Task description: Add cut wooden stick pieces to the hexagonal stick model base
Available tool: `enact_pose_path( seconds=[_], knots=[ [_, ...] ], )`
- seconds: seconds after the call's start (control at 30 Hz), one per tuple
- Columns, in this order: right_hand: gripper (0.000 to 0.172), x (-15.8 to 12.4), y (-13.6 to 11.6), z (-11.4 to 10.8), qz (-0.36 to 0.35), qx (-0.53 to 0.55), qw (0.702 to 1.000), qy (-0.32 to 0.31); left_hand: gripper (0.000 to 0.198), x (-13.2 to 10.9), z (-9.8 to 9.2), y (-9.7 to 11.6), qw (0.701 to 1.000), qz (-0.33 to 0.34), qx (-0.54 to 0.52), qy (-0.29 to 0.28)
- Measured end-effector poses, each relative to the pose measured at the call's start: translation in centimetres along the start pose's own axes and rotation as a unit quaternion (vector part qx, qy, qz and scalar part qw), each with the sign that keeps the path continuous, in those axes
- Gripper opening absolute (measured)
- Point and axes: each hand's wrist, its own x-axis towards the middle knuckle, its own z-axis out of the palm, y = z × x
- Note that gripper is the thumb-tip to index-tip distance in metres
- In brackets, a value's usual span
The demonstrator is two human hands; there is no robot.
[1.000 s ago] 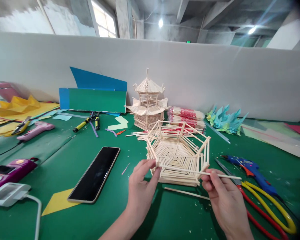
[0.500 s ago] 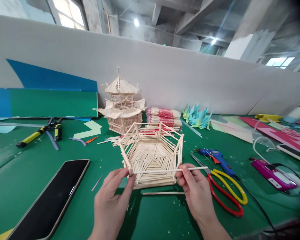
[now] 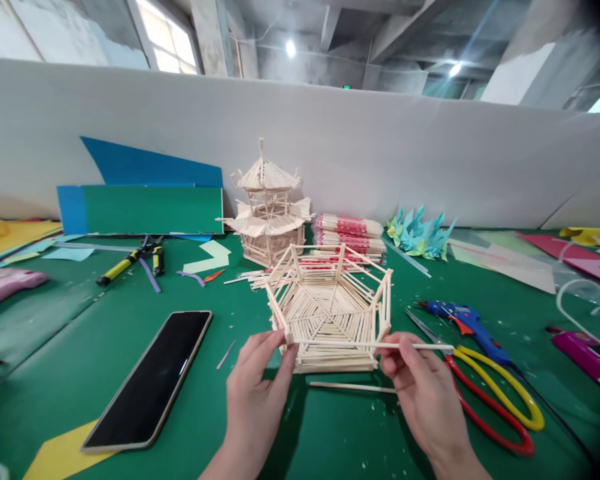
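A hexagonal frame of thin wooden sticks (image 3: 330, 320) stands on the green table, its base filled with sticks in a web pattern. Across its near side runs a single wooden stick (image 3: 340, 343). My left hand (image 3: 260, 380) pinches the stick's left end against the frame's near left corner post. With thumb and fingers closed, my right hand (image 3: 425, 387) grips the same stick near the right corner; its free end sticks out to the right. Another loose stick (image 3: 353, 387) lies on the table just in front of the frame, partly behind my right hand.
Behind stands a stick pagoda (image 3: 267, 207) beside packs of sticks (image 3: 350, 227). At right lie scissors (image 3: 495, 393) and a blue glue gun (image 3: 470, 327) with a cord. A phone (image 3: 153, 380), pliers (image 3: 130, 260) and a pink glue gun (image 3: 10, 287) are at left.
The camera view has turned left, so everything sits further right in the picture. Both hands keep hold of the stick at the frame with little visible movement.
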Motion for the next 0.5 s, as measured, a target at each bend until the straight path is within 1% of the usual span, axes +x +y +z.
enact_pose_path(
  seconds=[0.1,0.2,0.37,0.5],
  knots=[
    [0.022,-0.1,-0.1,-0.3,-0.005,0.008,1.000,-0.028,0.007,0.1,0.0,0.1,1.000,0.004,-0.001,0.003],
    [0.025,-0.2,-0.2,-0.4,0.006,0.005,0.999,-0.034,0.006,0.2,0.1,0.2,1.000,0.009,-0.001,0.003],
    [0.013,-0.1,-0.2,-0.5,0.001,-0.028,1.000,-0.008,0.005,0.2,0.0,0.3,1.000,0.013,0.001,0.004],
    [0.016,0.1,-0.1,-1.2,-0.008,-0.061,0.998,0.013,0.005,0.2,0.0,0.4,1.000,0.014,-0.002,0.005]
  ],
)
